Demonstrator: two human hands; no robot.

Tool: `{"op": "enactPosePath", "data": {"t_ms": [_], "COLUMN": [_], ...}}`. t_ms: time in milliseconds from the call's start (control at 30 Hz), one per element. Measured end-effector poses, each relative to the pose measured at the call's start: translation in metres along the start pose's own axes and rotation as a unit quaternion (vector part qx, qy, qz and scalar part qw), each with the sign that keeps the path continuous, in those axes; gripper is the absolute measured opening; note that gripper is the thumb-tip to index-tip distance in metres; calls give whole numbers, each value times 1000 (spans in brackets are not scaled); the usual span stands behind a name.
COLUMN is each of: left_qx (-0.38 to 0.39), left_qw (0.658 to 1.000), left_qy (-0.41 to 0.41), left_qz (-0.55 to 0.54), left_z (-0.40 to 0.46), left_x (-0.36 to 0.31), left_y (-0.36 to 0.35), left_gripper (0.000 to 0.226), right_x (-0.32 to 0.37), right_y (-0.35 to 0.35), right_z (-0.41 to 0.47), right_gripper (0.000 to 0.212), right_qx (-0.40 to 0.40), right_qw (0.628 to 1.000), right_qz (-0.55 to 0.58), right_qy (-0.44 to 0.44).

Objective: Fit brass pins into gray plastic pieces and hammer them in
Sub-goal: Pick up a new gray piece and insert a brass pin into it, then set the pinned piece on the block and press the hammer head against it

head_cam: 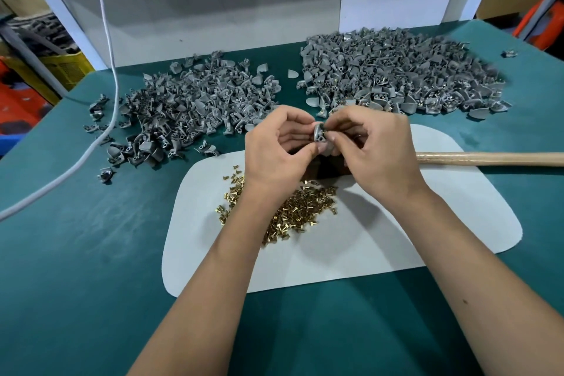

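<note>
- Left hand [276, 143] pinches one gray plastic piece [319, 134] upright between thumb and fingertips, held above the white mat [427, 223].
- Right hand [375, 146] closes in from the right, fingertips pinched at the piece's upper edge; presumably a brass pin sits there, but it's too small to confirm.
- Pin pile [300, 210] lies just below the wrists, partly covered by the left forearm.
- Hammer handle [488, 159] stretches off right, nearer the right hand; its head is hidden behind the hands.
- Gray heaps sit beyond: left heap [183, 107], right heap [396, 70].
</note>
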State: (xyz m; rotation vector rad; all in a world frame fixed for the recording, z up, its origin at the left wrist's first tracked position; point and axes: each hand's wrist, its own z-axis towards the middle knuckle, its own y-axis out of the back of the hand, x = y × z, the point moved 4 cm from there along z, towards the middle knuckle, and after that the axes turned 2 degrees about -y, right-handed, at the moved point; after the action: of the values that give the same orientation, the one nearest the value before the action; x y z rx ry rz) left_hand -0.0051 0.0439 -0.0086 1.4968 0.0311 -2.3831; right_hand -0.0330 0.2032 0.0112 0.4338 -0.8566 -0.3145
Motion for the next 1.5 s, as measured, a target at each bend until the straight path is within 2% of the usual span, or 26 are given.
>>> {"op": "enactPosePath", "data": {"t_ms": [100,167,233,433,933,1267,1433,1500], "left_qx": [12,16,26,54,49,20,21,31], "left_qw": [1000,999,999,994,990,998,1000,996], "left_qy": [8,9,3,12,39,17,12,12], "left_qz": [-20,-32,-38,-96,-130,-65,16,83], "left_z": [1,2,3,5,3,2,-1,-2], "left_x": [1,1,1,4,6,-4,-4,-1], "left_y": [3,4,5,4,5,-1,-5,-5], "left_gripper": [38,30,24,37,34,34,22,16], "right_x": [5,6,7,7,9,3,-8,-13], "right_y": [2,3,2,-1,-1,-1,9,23], "right_z": [2,3,3,2,-1,1,6,11], "right_gripper": [9,7,6,6,4,6,11,13], "right_qx": [-8,-7,-6,-2,-8,-16,86,111], "right_qw": [998,997,998,1000,1000,997,991,990], "right_qz": [-50,-53,-51,-21,5,47,45,26], "right_qy": [48,56,46,1,-11,-62,-88,-81]}}
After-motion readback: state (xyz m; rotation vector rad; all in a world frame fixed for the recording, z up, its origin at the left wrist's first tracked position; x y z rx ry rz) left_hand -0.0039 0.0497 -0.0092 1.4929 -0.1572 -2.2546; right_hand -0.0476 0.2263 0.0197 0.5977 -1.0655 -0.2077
